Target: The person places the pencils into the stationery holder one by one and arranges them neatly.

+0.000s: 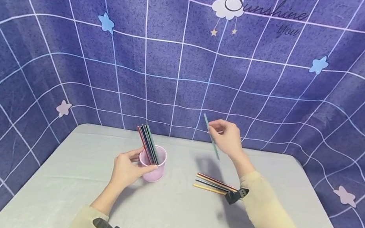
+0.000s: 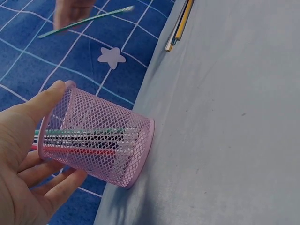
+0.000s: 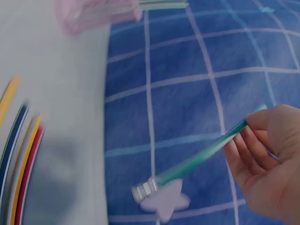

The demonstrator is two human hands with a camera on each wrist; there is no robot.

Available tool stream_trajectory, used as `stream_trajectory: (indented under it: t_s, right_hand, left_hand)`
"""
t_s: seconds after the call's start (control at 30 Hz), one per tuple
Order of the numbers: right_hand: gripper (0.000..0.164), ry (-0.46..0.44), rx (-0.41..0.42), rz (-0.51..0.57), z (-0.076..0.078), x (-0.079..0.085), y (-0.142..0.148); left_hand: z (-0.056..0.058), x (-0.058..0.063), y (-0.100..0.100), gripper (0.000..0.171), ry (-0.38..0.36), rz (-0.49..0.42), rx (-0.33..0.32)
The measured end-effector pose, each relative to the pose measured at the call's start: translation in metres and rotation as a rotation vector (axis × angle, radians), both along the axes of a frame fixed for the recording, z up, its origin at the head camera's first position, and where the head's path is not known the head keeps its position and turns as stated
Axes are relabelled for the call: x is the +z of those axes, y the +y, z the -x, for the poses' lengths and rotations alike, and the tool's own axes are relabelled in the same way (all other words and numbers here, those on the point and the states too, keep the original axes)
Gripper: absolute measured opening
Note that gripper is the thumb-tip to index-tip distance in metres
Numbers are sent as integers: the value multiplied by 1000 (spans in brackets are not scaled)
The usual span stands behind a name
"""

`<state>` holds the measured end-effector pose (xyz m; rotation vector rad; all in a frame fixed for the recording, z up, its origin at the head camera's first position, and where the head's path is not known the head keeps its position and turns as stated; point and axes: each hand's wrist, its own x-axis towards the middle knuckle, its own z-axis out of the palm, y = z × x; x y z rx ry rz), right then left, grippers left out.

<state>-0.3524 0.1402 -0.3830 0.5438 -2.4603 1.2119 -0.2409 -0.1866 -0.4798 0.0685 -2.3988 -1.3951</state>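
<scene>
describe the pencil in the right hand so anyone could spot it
Above the pale table, find the right hand. It pinches one green pencil, held alone in the air, unlike the bunched pencils in the pink cup or the loose pencils.

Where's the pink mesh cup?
In the head view, the pink mesh cup is just left of centre, held in the left hand, left of the loose pencils.

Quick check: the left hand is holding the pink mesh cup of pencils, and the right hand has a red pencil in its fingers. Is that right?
Not quite: the pencil in the right hand is green, as the right wrist view shows. The left hand does hold the pink mesh cup of pencils.
</scene>
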Motion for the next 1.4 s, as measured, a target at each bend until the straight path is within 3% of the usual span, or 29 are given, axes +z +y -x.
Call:
stream_trajectory:
  t_s: [0.27, 0.43, 0.57, 0.87, 1.0, 1.13, 1.4]
  right_hand:
    - [14, -33, 201, 357, -17, 25, -50]
    - [13, 5, 338, 463, -26, 24, -80]
    - [10, 49, 376, 373, -31, 16, -100]
    - [8, 104, 303, 24, -29, -14, -127]
    - [8, 87, 288, -41, -26, -24, -132]
    - [7, 70, 279, -78, -21, -32, -135]
    - [5, 62, 304, -131, -16, -40, -149]
  left_hand:
    - [0, -2, 0, 83, -6, -14, 3]
    - [1, -3, -1, 83, 3, -14, 7]
    - [1, -3, -1, 83, 11, -9, 2]
    - [1, -2, -1, 84, 4, 3, -10]
    - [1, -1, -2, 81, 38, 17, -17]
    - [1, 1, -1, 81, 26, 22, -36]
    - [2, -1, -4, 82, 45, 38, -28]
